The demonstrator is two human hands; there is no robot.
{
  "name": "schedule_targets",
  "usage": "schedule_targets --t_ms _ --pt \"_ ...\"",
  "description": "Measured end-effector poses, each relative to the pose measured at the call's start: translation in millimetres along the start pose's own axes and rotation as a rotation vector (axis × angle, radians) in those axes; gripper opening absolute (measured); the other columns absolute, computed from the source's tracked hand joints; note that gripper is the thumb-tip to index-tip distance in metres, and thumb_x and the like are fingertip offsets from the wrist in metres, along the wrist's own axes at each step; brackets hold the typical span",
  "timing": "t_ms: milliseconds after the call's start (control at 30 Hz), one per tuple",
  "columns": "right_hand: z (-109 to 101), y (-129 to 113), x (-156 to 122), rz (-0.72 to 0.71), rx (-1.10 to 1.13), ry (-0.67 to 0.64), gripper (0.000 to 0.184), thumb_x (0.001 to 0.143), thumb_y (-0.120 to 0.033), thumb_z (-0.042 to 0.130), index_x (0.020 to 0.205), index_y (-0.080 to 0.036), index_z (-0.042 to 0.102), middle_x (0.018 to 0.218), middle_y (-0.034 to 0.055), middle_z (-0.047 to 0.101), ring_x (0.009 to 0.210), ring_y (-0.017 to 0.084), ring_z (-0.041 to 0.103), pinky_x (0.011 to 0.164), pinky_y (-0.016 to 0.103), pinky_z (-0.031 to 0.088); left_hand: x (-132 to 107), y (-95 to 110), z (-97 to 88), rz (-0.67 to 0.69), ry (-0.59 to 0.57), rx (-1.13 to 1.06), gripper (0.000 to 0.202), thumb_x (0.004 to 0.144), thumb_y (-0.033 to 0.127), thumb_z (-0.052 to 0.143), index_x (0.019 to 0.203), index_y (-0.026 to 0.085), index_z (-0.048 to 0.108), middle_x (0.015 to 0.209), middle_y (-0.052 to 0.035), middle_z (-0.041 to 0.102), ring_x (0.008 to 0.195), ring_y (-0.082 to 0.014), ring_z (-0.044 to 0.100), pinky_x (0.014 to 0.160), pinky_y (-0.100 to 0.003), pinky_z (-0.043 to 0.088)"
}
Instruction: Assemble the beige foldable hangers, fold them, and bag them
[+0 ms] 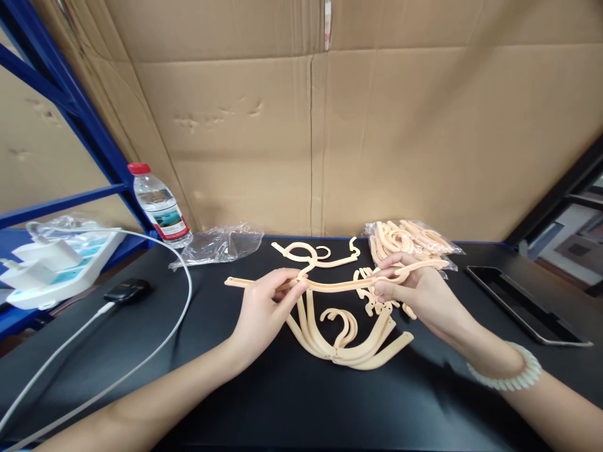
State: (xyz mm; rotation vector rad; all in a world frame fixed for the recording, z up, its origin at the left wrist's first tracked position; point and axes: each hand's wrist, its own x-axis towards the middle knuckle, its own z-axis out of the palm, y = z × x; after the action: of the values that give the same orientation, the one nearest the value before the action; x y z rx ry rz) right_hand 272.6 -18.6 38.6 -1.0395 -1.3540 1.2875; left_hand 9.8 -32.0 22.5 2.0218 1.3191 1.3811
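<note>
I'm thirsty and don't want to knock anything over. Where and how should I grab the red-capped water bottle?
Probably around the label, from the front right. The bottle looks tall and round, which should suit a wrapped grip; the blue frame is close on its left, the cardboard behind. Stay above the crumpled plastic beside its base.

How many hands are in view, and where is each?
2: the left hand grips the beige hanger beside its hook; the right hand grips it farther right. No other hands show.
</note>
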Motion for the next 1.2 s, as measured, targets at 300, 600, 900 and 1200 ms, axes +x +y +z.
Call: schedule_targets --t_ms 300,600,900,1200 --pt "-36.6 -3.9 32.4 -0.026 0.048 0.057 0.032 0.069 -0.044 0.080 0.076 -0.018 0.061 0.060 -0.0038 0.054 0.055 0.009 0.052 0.047 0.020 0.045 18.6 -15.6 -0.1 0.350 -0.148 0.382 0.016 0.094 0.024 0.052 0.099 0.016 0.064 0.086 -0.0052 0.067 0.076 -0.0156 0.063 0.069 -0.027 0.053" --pt "-52.7 -20.7 108.5 -0.106 -0.425 0.123 0.036 0.073 -0.031 0.076 0.100 -0.020 0.056 0.075 -0.0007 0.062 0.058 0.011 0.057 0.051 0.024 0.049 64.8 -29.9 4.7 0.429 -0.359 0.661 0.024 0.096 0.024 0.046 0.104 0.017 0.068 0.093 -0.0088 0.067 0.095 -0.0223 0.059 0.082 -0.033 0.050" --pt "-37.8 -28.8 156.7 -0.086 -1.174 -0.285 0.027 0.093 -0.032 0.059 0.114 -0.015 0.060 0.112 0.0069 0.063 0.093 0.019 0.064 0.079 0.038 0.055 98.3 -51.6 15.8 0.291 -0.362 0.910 0.029 0.093 0.032 0.057 0.118 0.016 0.058 0.119 -0.0093 0.061 0.099 -0.0215 0.063 0.084 -0.043 0.054" --pt "-28.1 -0.8 165.9 -0.266 -1.598 -0.395 0.032 0.094 -0.033 0.057 0.121 -0.017 0.057 0.123 0.0093 0.059 0.103 0.022 0.061 0.086 0.043 0.053 102.5 -60.2 24.3 0.224 -0.430 0.938 0.031 0.093 0.032 0.057 0.120 0.016 0.057 0.121 -0.0099 0.060 0.101 -0.0224 0.062 0.085 -0.043 0.054"
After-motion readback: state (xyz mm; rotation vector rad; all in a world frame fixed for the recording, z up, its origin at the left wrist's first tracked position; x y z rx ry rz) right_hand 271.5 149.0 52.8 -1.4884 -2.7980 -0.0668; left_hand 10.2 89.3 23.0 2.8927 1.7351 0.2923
